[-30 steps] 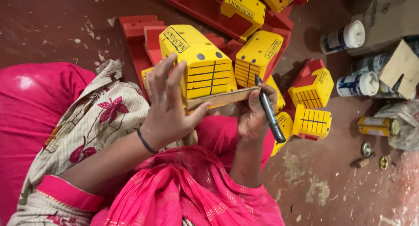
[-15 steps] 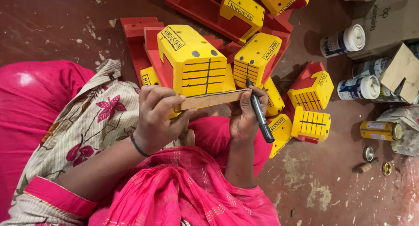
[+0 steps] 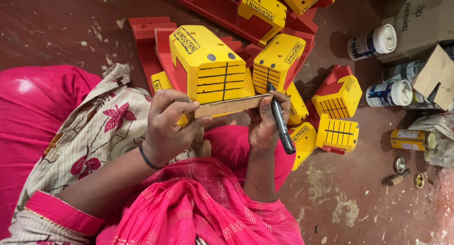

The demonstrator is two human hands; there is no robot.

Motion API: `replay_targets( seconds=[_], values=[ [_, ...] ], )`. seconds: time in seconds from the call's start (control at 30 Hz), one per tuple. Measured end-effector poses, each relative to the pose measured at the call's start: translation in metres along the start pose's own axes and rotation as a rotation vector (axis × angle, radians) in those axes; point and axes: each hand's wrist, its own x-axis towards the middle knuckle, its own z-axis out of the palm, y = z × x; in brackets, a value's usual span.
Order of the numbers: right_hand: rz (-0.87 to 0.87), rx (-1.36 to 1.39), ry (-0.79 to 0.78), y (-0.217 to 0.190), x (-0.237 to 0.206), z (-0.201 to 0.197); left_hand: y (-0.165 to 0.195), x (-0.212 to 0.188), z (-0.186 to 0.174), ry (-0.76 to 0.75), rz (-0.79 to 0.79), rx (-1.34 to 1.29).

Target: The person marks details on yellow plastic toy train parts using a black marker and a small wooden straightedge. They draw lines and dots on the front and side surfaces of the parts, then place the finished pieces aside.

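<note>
Yellow toy block (image 3: 208, 65), frame centre: several black lines are ruled, lower strip unruled. Wooden ruler (image 3: 229, 105) is pinched against it by left hand (image 3: 165, 124); black marker (image 3: 280, 119) is gripped in right hand (image 3: 265, 124). Finished lined blocks (image 3: 336, 131) are heaped at right.

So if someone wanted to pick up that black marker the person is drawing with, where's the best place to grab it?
Probably the lower half of the black marker, which sticks out free below the right hand. Come from the right side, over bare floor: its tip points up at the yellow toy truck, and the fingers wrap the upper barrel, so only the tail end is clear.
</note>
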Motion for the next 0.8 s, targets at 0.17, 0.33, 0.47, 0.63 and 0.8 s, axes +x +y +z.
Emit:
replay_targets(
  seconds=[0.17, 0.33, 0.47, 0.63, 0.8],
  values=[
    [-0.012, -0.017, -0.006, -0.0005, -0.0015, 0.0009, 0.0001, 0.0005, 0.0000, 0.016, -0.001, -0.026],
    [-0.022, 0.029, -0.022, 0.0018, 0.0001, 0.0018, 0.0005, 0.0020, 0.0005, 0.034, 0.001, -0.038],
    [-0.033, 0.037, -0.055, 0.0021, 0.0013, 0.0001, 0.0010, 0.0030, 0.0001, 0.034, 0.002, -0.048],
    [-0.036, 0.027, -0.052, 0.0028, 0.0012, -0.0017, 0.0008, 0.0021, -0.0008, -0.004, -0.011, -0.022],
    [-0.048, 0.029, -0.059, 0.0036, 0.0002, -0.0019, -0.0042, 0.0056, 0.0050, -0.026, -0.079, -0.025]
  ],
)
